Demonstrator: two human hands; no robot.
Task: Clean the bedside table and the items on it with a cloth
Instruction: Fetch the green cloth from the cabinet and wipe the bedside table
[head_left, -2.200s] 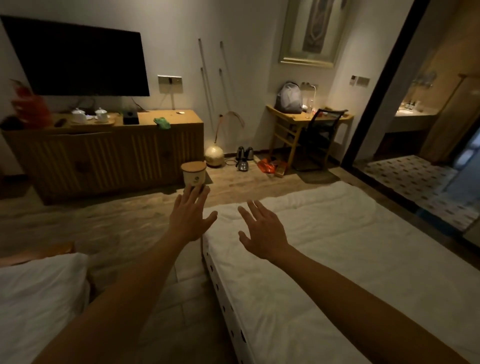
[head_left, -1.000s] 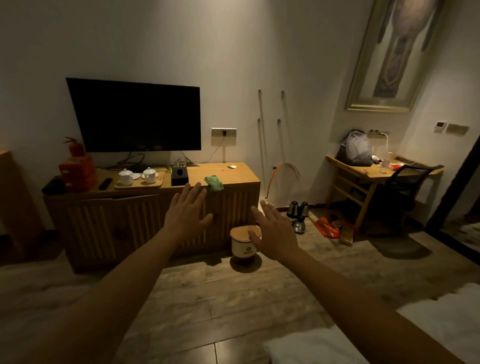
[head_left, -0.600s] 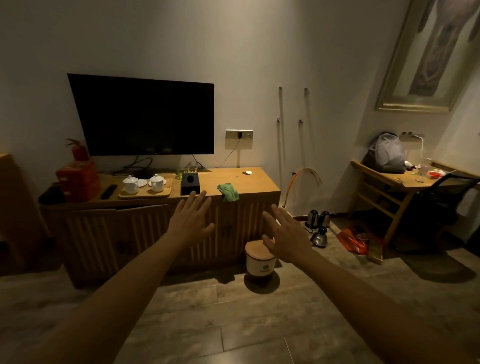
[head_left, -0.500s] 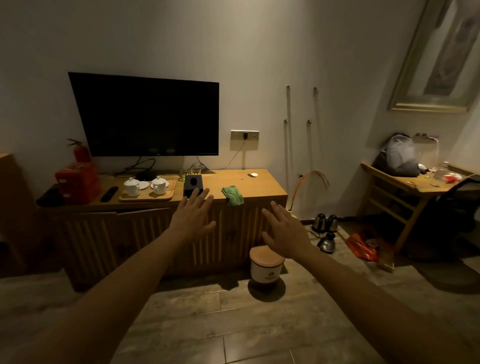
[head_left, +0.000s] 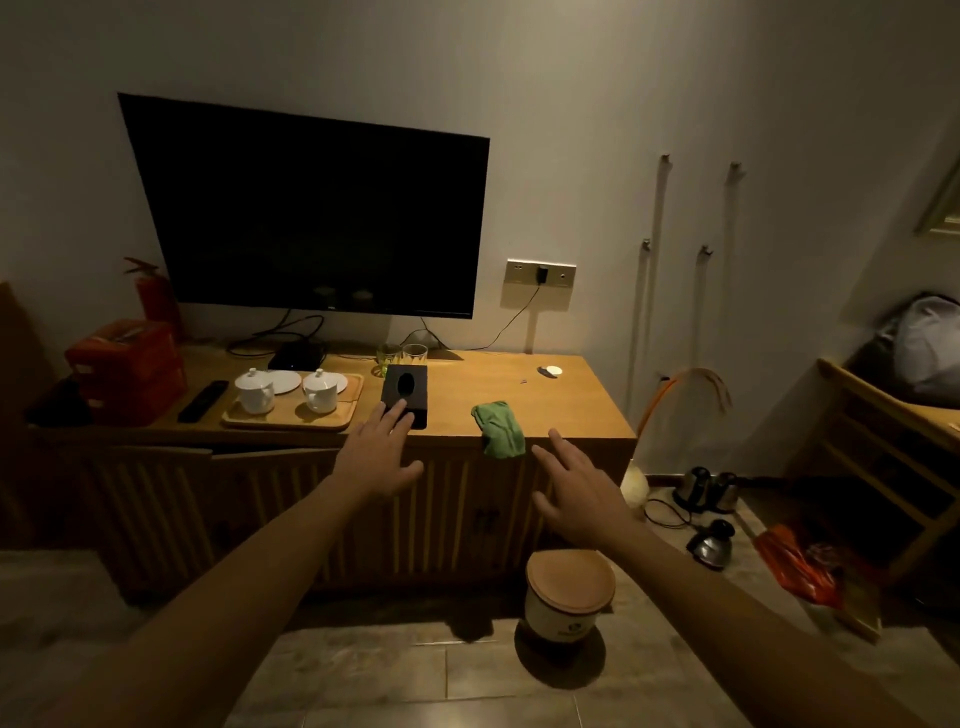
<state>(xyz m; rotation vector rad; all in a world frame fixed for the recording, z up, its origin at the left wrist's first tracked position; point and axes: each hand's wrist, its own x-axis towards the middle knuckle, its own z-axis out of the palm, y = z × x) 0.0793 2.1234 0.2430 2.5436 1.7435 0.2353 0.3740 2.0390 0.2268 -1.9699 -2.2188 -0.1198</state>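
- Dim hotel-type room, long wooden cabinet (head_left: 571, 410) against the wall under a dark TV (head_left: 311, 208), tiled floor with a lidded bin (head_left: 569, 592) just in front.
- No bedside table in this shot, so I'd guess this is just the fetch-the-cloth part.
- The green cloth (head_left: 497, 428) sits crumpled at the cabinet's front edge, one end drooping over it, right of the black tissue box (head_left: 405, 395).
- How I'd do it: go in with the right hand (head_left: 576, 493) since it's nearer, scoop the whole bundle from the top so the hanging bit doesn't slide off, and keep clear of the tea cups (head_left: 285, 389) on the tray.
- Grip-wise: both hands are spread flat, fingers straight, holding nothing. The left hand (head_left: 379, 457) hovers in front of the tissue box; can't tell if it touches.
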